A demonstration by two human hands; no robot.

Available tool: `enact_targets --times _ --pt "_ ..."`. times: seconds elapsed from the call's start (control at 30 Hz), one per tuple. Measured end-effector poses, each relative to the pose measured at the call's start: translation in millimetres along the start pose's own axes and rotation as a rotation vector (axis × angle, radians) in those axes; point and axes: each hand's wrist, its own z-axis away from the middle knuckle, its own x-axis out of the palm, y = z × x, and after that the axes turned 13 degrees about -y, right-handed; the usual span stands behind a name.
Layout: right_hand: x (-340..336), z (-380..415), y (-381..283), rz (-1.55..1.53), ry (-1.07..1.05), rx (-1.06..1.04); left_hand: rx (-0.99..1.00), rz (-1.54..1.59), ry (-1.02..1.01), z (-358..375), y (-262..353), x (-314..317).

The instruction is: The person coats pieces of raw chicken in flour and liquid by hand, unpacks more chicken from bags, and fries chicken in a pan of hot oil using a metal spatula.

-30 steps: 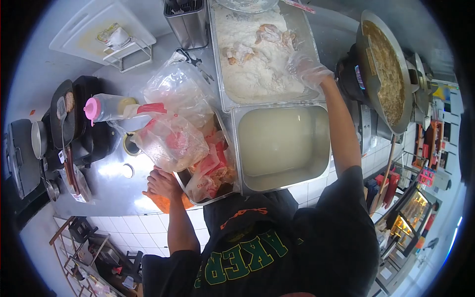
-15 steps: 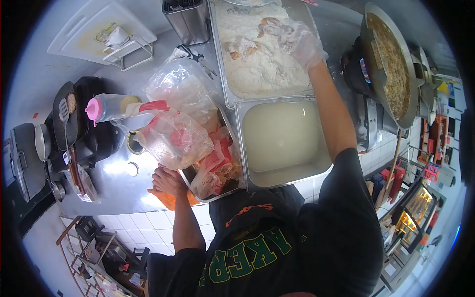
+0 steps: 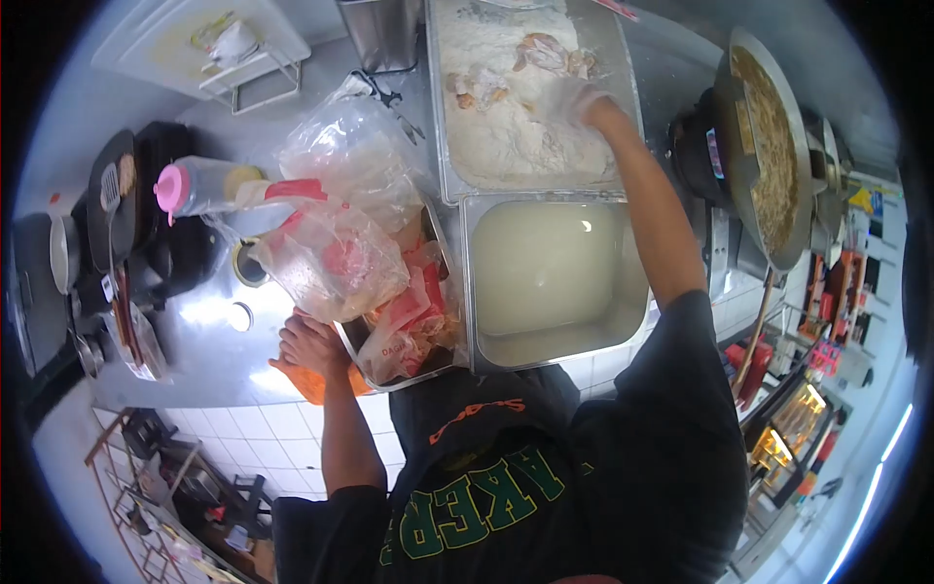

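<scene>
My right hand (image 3: pixel 574 101), in a clear glove, is down in the white flour of a steel tray (image 3: pixel 446 146). Motion smears its fingers, so its grip does not show. Just beyond it lies a floured piece of meat (image 3: pixel 545 51), with another coated piece (image 3: pixel 482 90) to the left. My bare left hand (image 3: pixel 313 346) rests on an orange cloth (image 3: pixel 304 381) at the counter's front edge, fingers loosely bent and slightly apart. Beside that hand stands a tray (image 3: pixel 428 375) of meat in plastic bags (image 3: pixel 341 258).
A steel pan of pale liquid (image 3: pixel 555 268) sits nearest my body. On the right is a large wok of oil (image 3: pixel 773 146). Scissors (image 3: pixel 389 97), a pink-capped bottle (image 3: pixel 199 187) and a frying pan with a spatula (image 3: pixel 115 195) are to the left.
My right hand has drawn back from the meat piece at the far side of the tray and moved lower into the flour. My left hand stays on the cloth; the view has shifted slightly.
</scene>
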Motion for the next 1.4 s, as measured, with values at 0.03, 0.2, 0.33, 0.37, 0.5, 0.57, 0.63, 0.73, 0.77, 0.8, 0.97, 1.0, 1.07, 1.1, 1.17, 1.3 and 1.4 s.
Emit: enact_targets --times 0.03,0.2,0.33,0.37,0.5,0.57,0.63,0.73,0.77,0.8,0.97,1.0,1.07,1.1,1.17,1.3,1.4 --pt "2 -1 13 0.101 -0.161 0.047 0.022 0.016 0.023 0 0 -1" --pt "11 -6 7 0.090 0.098 -0.091 0.029 0.025 0.036 -2 -2 3" --pt "16 -39 -44 -0.035 0.566 -0.291 0.028 -0.084 0.023 -2 -6 8" --pt "14 -53 -52 0.012 0.436 -0.234 0.026 -0.064 0.037 -3 -7 12" --pt "-4 -34 -61 0.124 0.257 -0.128 0.032 -0.001 0.047 -6 -10 17" --pt "-5 -37 -39 0.282 0.076 -0.135 0.006 0.004 0.013 -2 -8 12" --pt "-10 -33 -39 0.424 -0.103 -0.127 0.041 -0.037 0.034 -1 -5 5" --pt "-14 -27 -42 0.130 0.073 -0.121 0.031 -0.041 0.022 -1 -5 6" --pt "-10 -33 -53 0.047 0.165 -0.171 0.048 -0.043 0.032 -2 -6 7" --pt "-5 -40 -63 -0.037 0.261 -0.219 0.030 -0.013 0.019 -1 -8 10" --pt "5 -46 -85 -0.084 0.318 -0.158 0.007 -0.012 0.039 -1 -5 10" --pt "1 -43 -83 -0.183 0.261 -0.156 -0.014 -0.010 0.033 -1 -4 8" --pt "13 -46 -54 -0.236 0.276 -0.163 0.025 -0.043 0.041 -1 -6 7" --pt "14 -40 -39 -0.245 0.270 -0.156 0.012 0.001 0.002 -1 -4 4" --pt "22 -24 -18 -0.224 0.248 -0.138 -0.002 0.054 -0.014 -3 -4 5" --pt "40 7 6 -0.182 0.162 -0.097 -0.002 0.049 -0.049 -1 -1 -2" --pt "42 20 14 -0.199 0.173 -0.082 0.011 0.060 -0.009 -4 -9 11"
